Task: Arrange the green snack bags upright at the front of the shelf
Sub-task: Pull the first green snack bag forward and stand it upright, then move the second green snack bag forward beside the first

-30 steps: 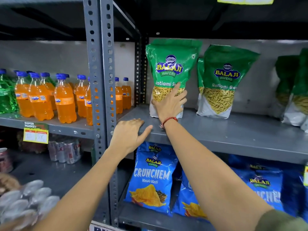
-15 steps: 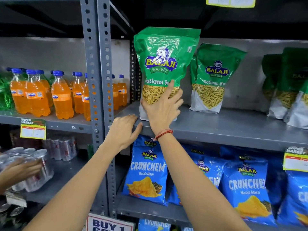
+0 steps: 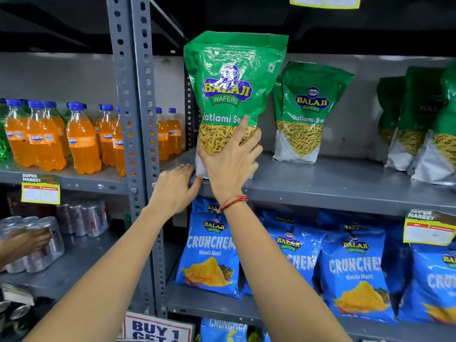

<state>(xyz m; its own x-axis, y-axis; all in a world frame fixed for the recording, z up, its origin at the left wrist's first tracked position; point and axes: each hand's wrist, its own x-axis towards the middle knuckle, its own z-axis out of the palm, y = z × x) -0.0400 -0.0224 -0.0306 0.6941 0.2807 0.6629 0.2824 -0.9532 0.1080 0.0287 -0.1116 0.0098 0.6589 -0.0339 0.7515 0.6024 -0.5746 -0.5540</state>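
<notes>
A large green Balaji snack bag [image 3: 229, 95] stands upright at the front left corner of the grey shelf [image 3: 333, 186]. My right hand [image 3: 232, 161] lies flat against the bag's lower front, fingers spread over the clear window. My left hand [image 3: 175, 187] rests on the shelf's front edge, its thumb touching the bag's bottom left corner. A second green bag [image 3: 306, 112] stands upright farther back against the wall. More green bags [image 3: 419, 124] lean together at the far right, partly cut off by the frame.
A grey perforated upright [image 3: 138, 119] stands just left of the bag. Orange soda bottles [image 3: 81, 141] fill the left shelf. Blue Crunchem bags [image 3: 209, 253] stand below. Another person's hand [image 3: 22, 243] rests on packed cans [image 3: 37, 245] at lower left. Price tag [image 3: 429, 230] hangs right.
The green bag under my right hand has come forward from the back wall to the shelf's front edge. My left hand has moved up to its bottom corner.
</notes>
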